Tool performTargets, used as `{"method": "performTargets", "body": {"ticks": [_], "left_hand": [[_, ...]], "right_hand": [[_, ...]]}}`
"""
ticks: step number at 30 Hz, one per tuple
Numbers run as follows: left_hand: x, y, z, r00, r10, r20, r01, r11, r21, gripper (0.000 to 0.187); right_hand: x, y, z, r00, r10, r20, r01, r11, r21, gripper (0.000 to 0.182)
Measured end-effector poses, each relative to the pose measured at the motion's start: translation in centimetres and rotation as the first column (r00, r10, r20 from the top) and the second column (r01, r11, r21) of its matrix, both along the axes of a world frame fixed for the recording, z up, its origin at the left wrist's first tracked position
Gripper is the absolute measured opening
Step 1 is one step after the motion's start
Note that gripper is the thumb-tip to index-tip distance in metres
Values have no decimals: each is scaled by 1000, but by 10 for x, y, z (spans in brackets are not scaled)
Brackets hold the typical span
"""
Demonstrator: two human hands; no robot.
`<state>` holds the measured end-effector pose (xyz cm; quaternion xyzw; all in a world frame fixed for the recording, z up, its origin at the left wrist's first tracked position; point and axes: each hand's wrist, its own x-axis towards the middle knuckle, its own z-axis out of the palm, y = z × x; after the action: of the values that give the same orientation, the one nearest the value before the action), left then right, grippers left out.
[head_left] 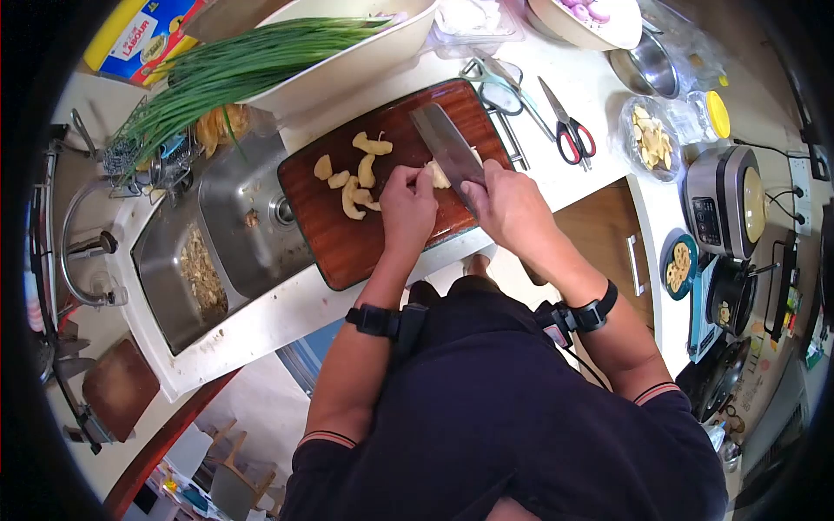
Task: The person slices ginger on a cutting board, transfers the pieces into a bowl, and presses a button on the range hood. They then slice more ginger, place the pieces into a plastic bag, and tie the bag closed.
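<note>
On the dark red wooden cutting board, my right hand grips a cleaver. The broad blade lies slantwise over the board, and the hand hides its handle. My left hand has its fingers closed at a pale piece of peeled ginger, right beside the blade. The fingers and the cleaver cover part of that piece. Several more peeled ginger pieces lie loose on the board to the left of my left hand.
A double steel sink with peelings adjoins the board's left. Spring onions overhang a large white basin behind. Scissors lie at the right, near a plastic bowl of sliced ginger and a rice cooker.
</note>
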<state>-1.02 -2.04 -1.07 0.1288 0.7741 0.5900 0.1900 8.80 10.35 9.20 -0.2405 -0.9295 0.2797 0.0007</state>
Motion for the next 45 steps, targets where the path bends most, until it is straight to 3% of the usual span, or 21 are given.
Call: {"method": "performTargets", "body": {"ticks": [2, 3, 5, 6, 7, 9, 10, 13, 19, 21, 23, 28, 31, 33, 34, 36, 37, 39, 41, 43, 45], "left_hand": [[-1, -4, 22, 971, 29, 239, -37, 999, 29, 21], [-2, -5, 23, 972, 24, 234, -32, 999, 30, 21], [-7, -9, 25, 912, 73, 405, -195, 943, 269, 31], [-15, -12, 33, 839, -110, 533, -148, 897, 417, 45], [-14, -10, 41, 843, -107, 527, -146, 897, 417, 45], [-10, -4, 61, 537, -420, 731, -427, 613, 665, 68], [-11, -6, 59, 448, -598, 665, -400, 531, 747, 84], [-4, -6, 50, 329, -686, 648, -486, 465, 740, 86], [4, -19, 35, 348, -620, 703, -551, 471, 689, 77], [1, -23, 33, 392, -620, 680, -512, 467, 721, 71], [-2, -23, 48, 542, -449, 710, -390, 615, 686, 56], [-9, -21, 45, 605, -225, 764, -345, 790, 506, 41], [-6, -21, 43, 685, -102, 721, -357, 816, 455, 33], [-4, -11, 40, 882, 41, 469, -217, 920, 326, 28], [-6, -5, 40, 882, 39, 470, -216, 919, 329, 28], [-15, 10, 39, 999, -30, -22, 33, 984, 177, 29], [-21, 16, 38, 999, -30, -23, 33, 983, 180, 29], [-34, 29, 35, 906, -226, -358, 190, 973, -134, 31], [-45, 34, 28, 900, -297, -320, 266, 954, -136, 40], [-52, 36, 25, 814, -318, -486, 228, 945, -237, 48], [-58, 31, 19, 762, -414, -497, 304, 907, -291, 54]], "right_hand": [[-1, 11, 6, 999, 1, -46, -2, 999, -40, 31], [-1, 16, 7, 996, 7, -85, -15, 996, -84, 31], [-2, 20, 9, 993, 34, -114, -40, 998, -51, 40], [-4, 18, 20, 999, -26, -22, 19, 957, -289, 45], [-7, 16, 26, 995, -60, 81, 93, 859, -504, 50], [-8, 12, 17, 994, -64, 85, 101, 821, -562, 58], [-7, 11, 13, 991, -43, 131, 114, 784, -610, 58], [-5, 14, 1, 988, 2, 157, 101, 762, -640, 59], [0, 25, -14, 977, -114, 181, 205, 739, -642, 58], [2, 36, -26, 952, -281, 119, 291, 718, -632, 57], [7, 46, -30, 958, -264, 111, 281, 792, -542, 58], [15, 44, -27, 967, -199, 158, 252, 676, -692, 58], [19, 48, -29, 954, -234, 190, 298, 641, -707, 57], [23, 54, -31, 943, -281, 178, 327, 681, -655, 56], [26, 59, -36, 932, -324, 163, 353, 710, -610, 55], [31, 64, -38, 923, -349, 160, 379, 767, -518, 52], [33, 64, -40, 924, -350, 158, 379, 769, -515, 52], [38, 61, -45, 932, -316, 176, 361, 785, -503, 51], [42, 56, -47, 928, -321, 188, 372, 794, -481, 51], [45, 50, -48, 947, -288, 141, 321, 843, -431, 51], [51, 43, -50, 942, -279, 189, 335, 830, -446, 50]]}}
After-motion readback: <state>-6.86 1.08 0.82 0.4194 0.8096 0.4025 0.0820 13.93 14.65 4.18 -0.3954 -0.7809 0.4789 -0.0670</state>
